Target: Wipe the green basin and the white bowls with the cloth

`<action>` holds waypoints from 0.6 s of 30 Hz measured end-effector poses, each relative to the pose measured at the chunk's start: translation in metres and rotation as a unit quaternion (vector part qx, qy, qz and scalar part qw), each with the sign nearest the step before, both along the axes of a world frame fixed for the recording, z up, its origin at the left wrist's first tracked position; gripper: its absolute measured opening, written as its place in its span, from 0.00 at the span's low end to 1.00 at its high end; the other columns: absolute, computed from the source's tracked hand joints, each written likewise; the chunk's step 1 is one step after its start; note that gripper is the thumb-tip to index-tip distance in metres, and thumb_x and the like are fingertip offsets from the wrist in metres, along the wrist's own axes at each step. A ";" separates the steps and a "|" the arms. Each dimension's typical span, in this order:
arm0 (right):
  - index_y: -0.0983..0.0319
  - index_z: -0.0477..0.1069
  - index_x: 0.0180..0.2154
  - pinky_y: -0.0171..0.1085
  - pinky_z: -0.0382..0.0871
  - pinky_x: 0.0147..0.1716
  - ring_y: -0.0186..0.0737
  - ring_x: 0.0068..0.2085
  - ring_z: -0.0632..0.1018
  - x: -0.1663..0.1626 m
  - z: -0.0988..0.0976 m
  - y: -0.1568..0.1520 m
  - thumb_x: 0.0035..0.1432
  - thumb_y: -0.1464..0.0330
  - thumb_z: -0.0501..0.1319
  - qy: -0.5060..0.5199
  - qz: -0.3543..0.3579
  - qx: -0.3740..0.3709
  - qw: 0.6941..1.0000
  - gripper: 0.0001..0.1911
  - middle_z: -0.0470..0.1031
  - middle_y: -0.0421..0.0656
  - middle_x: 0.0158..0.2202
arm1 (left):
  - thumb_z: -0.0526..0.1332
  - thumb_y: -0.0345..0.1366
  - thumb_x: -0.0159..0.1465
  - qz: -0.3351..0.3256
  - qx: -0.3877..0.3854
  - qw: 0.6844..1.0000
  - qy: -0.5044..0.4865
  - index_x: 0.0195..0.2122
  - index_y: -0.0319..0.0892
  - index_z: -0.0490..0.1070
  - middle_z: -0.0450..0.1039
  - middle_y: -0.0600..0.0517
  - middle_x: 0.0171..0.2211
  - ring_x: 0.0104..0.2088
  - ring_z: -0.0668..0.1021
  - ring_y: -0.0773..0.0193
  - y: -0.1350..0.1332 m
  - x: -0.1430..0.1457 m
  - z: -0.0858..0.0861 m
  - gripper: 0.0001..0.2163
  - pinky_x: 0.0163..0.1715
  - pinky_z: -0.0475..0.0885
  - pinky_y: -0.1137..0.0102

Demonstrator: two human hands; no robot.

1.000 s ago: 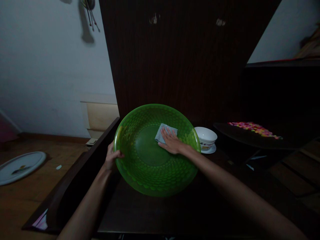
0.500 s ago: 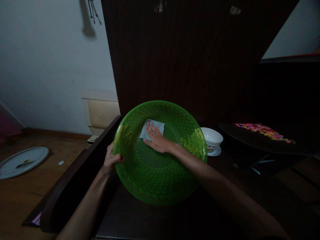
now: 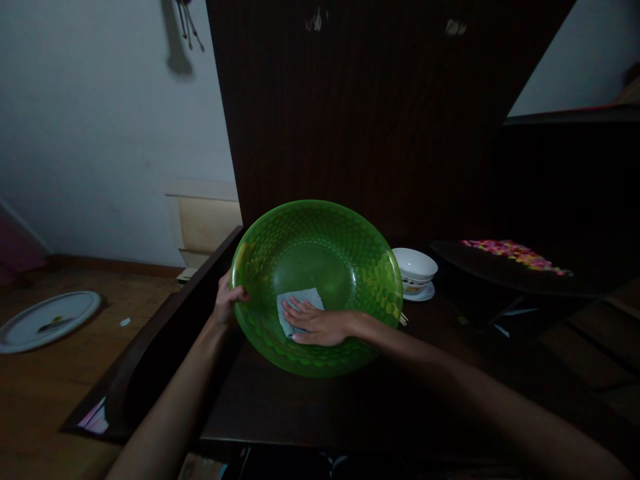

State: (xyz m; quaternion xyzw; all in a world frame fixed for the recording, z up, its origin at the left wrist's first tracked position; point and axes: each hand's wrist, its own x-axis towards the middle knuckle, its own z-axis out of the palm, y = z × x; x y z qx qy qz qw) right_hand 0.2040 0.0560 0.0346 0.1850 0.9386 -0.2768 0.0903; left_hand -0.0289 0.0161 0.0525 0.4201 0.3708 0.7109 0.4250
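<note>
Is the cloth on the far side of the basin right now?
No, the cloth lies under the right hand on the near inner wall of the green basin.

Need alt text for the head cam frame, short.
A person's right hand presses a small grey cloth against the near inside wall of a large green plastic basin, while the left hand grips its left rim. The basin is over a dark table in a dim room, with stacked white bowls just to its right.
</note>
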 end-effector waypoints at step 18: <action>0.72 0.44 0.70 0.49 0.41 0.71 0.54 0.72 0.38 0.049 0.007 0.014 0.60 0.37 0.46 -0.058 -0.119 0.015 0.991 0.53 0.33 0.53 0.73 | 0.62 0.31 0.38 -0.016 -0.007 1.000 -0.003 0.32 0.43 0.74 0.69 0.54 0.22 0.21 0.70 0.63 0.004 -0.001 -0.005 0.16 0.18 0.64 0.72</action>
